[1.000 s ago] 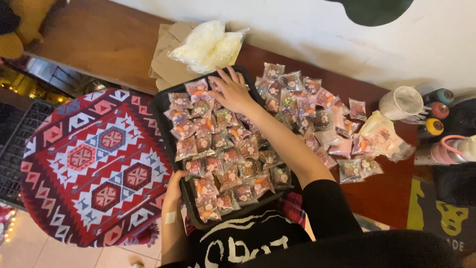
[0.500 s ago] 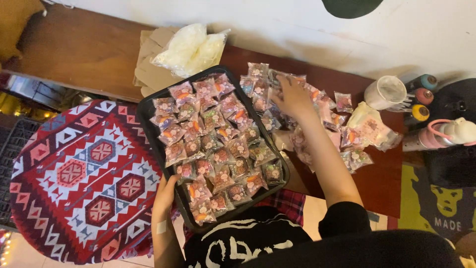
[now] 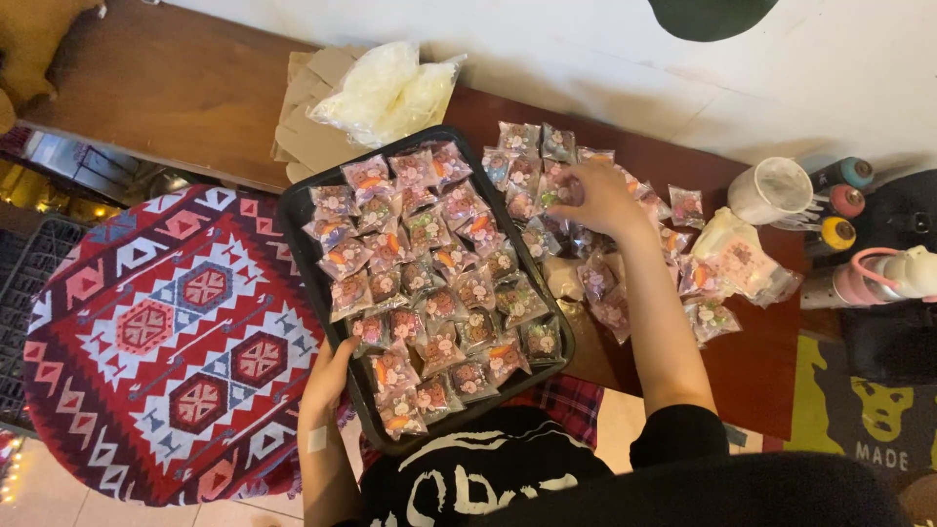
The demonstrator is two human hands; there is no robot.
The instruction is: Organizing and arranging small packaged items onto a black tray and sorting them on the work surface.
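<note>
A black tray (image 3: 298,226) sits on a dark wooden bench (image 3: 176,88), tilted diagonally, and is filled edge to edge with small clear packets (image 3: 429,283) holding pink, orange and brown treats. The left hand (image 3: 329,376) grips the tray's near left rim, fingers curled over the edge, with a small white plaster on the wrist below it. To the right of the tray, a loose pile of the same packets (image 3: 532,166) spreads across the bench. The right hand (image 3: 600,195) rests on this pile, palm down with fingers bent; whether it has closed on a packet cannot be told. Behind the tray lie flattened brown paper bags (image 3: 307,127) with a bunch of clear plastic bags (image 3: 390,88) on top. Further right stand a white cup (image 3: 771,190) and spray cans with coloured caps (image 3: 839,205). Left of the tray is a round red patterned cushion (image 3: 156,342).
</note>
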